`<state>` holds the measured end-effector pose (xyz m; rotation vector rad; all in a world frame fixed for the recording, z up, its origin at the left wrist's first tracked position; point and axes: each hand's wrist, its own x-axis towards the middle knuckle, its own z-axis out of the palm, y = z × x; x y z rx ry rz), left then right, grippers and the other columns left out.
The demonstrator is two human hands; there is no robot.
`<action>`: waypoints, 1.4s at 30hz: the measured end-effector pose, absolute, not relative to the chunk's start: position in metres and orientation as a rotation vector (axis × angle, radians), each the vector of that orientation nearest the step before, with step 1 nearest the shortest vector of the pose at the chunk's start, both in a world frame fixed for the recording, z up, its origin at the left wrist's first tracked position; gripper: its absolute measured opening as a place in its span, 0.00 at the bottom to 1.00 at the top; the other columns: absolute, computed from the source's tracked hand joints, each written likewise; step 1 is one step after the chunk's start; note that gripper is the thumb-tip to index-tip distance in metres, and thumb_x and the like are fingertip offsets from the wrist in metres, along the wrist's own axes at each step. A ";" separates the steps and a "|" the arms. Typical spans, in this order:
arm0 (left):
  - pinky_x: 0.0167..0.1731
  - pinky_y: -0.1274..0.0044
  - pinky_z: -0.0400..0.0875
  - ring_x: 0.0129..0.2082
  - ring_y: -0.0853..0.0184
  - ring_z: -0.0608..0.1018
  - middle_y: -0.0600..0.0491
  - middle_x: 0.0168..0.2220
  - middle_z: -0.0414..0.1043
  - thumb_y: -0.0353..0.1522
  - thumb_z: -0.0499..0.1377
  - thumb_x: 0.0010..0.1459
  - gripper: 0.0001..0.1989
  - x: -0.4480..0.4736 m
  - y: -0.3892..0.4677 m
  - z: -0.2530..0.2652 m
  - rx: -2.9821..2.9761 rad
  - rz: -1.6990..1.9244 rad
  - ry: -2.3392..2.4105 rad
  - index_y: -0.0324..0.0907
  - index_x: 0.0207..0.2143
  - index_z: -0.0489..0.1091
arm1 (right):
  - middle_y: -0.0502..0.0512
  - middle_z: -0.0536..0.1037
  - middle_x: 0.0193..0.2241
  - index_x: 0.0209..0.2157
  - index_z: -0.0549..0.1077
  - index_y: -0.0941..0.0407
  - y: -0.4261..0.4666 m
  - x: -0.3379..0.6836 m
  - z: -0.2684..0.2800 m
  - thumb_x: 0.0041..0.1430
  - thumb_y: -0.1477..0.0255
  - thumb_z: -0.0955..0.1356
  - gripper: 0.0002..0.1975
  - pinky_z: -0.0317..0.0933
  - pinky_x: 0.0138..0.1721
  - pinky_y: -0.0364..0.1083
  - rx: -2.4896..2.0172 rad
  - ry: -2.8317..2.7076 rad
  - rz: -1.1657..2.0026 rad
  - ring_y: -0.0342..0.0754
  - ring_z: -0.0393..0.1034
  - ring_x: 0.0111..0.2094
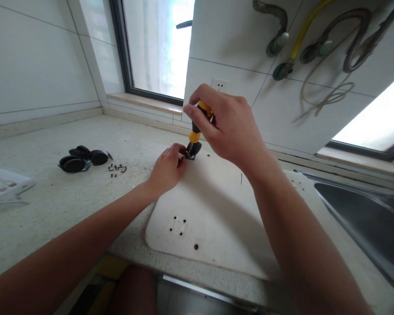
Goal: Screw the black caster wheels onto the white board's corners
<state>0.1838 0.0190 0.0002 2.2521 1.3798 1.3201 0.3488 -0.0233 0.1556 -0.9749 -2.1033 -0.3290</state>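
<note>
My right hand [228, 124] is wrapped round the handle of a yellow-and-black screwdriver [194, 136]. Its shaft points down at the mounting plate of a black caster wheel [195, 148] at the far left corner of a white board [216, 218]. With thumb and fingers, my left hand [169, 169] grips the left side of that caster; its fingertips are partly hidden. Whether the screwdriver tip sits in a screw is too small to tell. Several screw holes [181, 226] show at the board's near left corner.
Several removed casters [74, 164] lie on the speckled counter [85, 192] at left, beside a scatter of small screws [117, 168]. A white flat object [6, 181] lies at the far left edge. On the right is a metal sink [364, 214]; hoses [354, 39] hang on the wall.
</note>
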 end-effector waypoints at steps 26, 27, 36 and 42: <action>0.49 0.63 0.78 0.42 0.58 0.83 0.45 0.48 0.84 0.21 0.58 0.62 0.15 0.184 0.020 0.001 2.208 1.315 1.370 0.43 0.50 0.70 | 0.53 0.75 0.37 0.49 0.63 0.46 -0.016 0.345 0.150 0.76 0.69 0.63 0.04 0.56 0.39 0.51 -1.032 -1.997 -0.396 0.52 0.67 0.33; 0.50 0.63 0.78 0.42 0.58 0.83 0.45 0.48 0.84 0.21 0.58 0.63 0.15 0.184 0.020 0.001 2.210 1.318 1.369 0.43 0.50 0.70 | 0.53 0.75 0.36 0.49 0.63 0.46 -0.013 0.347 0.150 0.77 0.68 0.63 0.03 0.56 0.39 0.51 -1.021 -1.984 -0.393 0.52 0.67 0.33; 0.49 0.62 0.78 0.43 0.57 0.83 0.44 0.48 0.83 0.23 0.59 0.65 0.14 0.184 0.021 0.000 2.224 1.311 1.399 0.42 0.51 0.70 | 0.54 0.77 0.41 0.49 0.63 0.46 0.003 0.363 0.145 0.74 0.68 0.66 0.06 0.60 0.41 0.51 -0.996 -2.045 -0.294 0.52 0.67 0.38; 0.47 0.64 0.78 0.43 0.56 0.84 0.44 0.47 0.83 0.21 0.59 0.64 0.15 0.183 0.021 0.000 2.216 1.292 1.389 0.41 0.51 0.71 | 0.56 0.78 0.46 0.48 0.63 0.46 -0.019 0.351 0.153 0.75 0.69 0.65 0.05 0.63 0.42 0.51 -0.957 -1.952 -0.406 0.53 0.71 0.42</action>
